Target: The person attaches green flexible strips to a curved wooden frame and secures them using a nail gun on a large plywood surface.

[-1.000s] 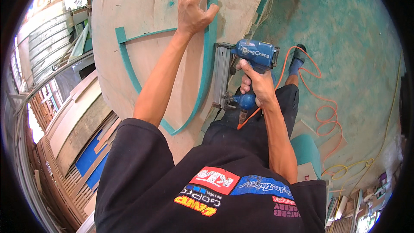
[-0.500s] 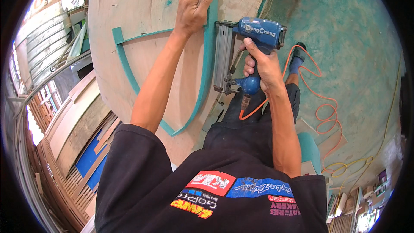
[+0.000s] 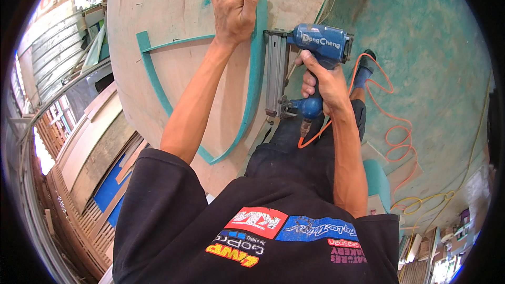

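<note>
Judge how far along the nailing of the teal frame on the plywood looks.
Done: the curved teal frame already lies shaped on the plywood panel. In hand: the left hand presses the right-hand teal strip while the right hand holds the blue nail gun against it. Left: cannot tell how many nails remain.

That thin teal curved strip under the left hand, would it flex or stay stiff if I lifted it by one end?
The teal curved strip is long and narrow, so it would probably bend or sag. It lies flat on the plywood sheet under the left hand, so it seems light. The nail gun in the right hand meets its edge; parts may already be fastened.
</note>
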### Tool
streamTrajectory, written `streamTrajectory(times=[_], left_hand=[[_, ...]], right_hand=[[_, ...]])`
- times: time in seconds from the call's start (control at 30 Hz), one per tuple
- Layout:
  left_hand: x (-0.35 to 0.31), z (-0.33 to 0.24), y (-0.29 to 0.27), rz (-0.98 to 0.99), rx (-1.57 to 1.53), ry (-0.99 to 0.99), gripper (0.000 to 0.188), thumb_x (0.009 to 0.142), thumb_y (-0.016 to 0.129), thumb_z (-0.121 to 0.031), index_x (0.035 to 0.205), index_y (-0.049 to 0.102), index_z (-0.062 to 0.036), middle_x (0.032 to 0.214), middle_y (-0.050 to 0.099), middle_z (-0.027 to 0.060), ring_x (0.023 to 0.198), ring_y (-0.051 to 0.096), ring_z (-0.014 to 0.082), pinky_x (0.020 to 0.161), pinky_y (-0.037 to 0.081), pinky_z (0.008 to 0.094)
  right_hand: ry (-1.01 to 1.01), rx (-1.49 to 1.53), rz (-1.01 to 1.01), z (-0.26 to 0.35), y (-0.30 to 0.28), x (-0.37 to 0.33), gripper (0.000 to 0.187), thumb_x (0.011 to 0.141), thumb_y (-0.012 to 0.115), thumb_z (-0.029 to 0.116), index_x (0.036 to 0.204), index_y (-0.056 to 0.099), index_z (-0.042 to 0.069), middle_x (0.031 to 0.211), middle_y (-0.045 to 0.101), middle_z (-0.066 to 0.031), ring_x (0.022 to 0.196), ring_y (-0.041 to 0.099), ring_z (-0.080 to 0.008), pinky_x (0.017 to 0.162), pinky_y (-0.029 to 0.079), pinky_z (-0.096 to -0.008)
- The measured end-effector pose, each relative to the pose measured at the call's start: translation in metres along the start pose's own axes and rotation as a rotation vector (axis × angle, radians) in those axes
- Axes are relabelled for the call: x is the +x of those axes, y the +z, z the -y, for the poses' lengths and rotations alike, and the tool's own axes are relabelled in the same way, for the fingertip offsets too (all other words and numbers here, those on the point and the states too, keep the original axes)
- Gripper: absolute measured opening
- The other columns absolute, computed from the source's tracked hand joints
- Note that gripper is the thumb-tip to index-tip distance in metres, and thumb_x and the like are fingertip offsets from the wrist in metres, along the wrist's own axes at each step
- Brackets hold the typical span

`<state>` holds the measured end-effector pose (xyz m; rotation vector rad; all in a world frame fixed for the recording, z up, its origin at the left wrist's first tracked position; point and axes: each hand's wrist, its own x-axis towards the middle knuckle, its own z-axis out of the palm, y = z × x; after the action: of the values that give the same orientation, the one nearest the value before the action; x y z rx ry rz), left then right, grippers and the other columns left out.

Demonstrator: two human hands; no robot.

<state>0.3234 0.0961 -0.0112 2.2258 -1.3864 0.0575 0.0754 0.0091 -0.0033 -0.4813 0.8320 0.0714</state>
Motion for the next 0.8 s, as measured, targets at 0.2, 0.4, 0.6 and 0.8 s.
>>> streamTrajectory(times=[0.2,0.4,0.6,0.8], left_hand=[[0.009,-0.019,-0.007,0.025,0.003,0.025,0.05,0.106,0.036,-0.035,0.09,0.076,-0.0092,0.084,0.059,0.0066,0.105,0.049,0.0244,0.097,0.034,0.0396],[0.008,-0.021,-0.009,0.011,-0.004,0.008,0.052,0.104,0.034,-0.036,0.09,0.076,-0.0097,0.097,0.058,0.008,0.106,0.048,0.025,0.099,0.033,0.0391],[0.008,-0.007,-0.014,0.154,0.003,-0.04,0.029,0.086,0.06,-0.034,0.094,0.071,-0.0087,0.115,0.059,0.0179,0.116,0.053,0.0311,0.107,0.032,0.0397],[0.004,-0.017,-0.008,0.013,0.013,-0.023,0.049,0.102,0.034,-0.035,0.09,0.076,-0.0118,0.107,0.057,0.0062,0.109,0.046,0.0237,0.101,0.027,0.0446]], right_hand=[[-0.008,-0.014,-0.019,-0.002,0.0,0.001,0.032,0.092,0.073,0.036,0.094,0.065,0.004,0.056,0.044,0.0042,0.046,0.045,-0.008,0.045,0.039,-0.0265],[0.001,-0.01,-0.01,-0.003,-0.001,0.002,0.032,0.092,0.074,0.035,0.095,0.066,0.004,0.056,0.045,0.0046,0.046,0.044,-0.0075,0.046,0.039,-0.0258],[0.016,-0.023,-0.018,0.001,-0.002,0.003,0.033,0.091,0.075,0.034,0.095,0.066,0.003,0.056,0.045,0.0045,0.045,0.044,-0.0074,0.045,0.038,-0.0255],[0.043,-0.035,-0.017,0.003,-0.004,0.003,0.032,0.092,0.074,0.034,0.093,0.064,0.004,0.055,0.045,0.0043,0.045,0.044,-0.0073,0.045,0.038,-0.0257]])
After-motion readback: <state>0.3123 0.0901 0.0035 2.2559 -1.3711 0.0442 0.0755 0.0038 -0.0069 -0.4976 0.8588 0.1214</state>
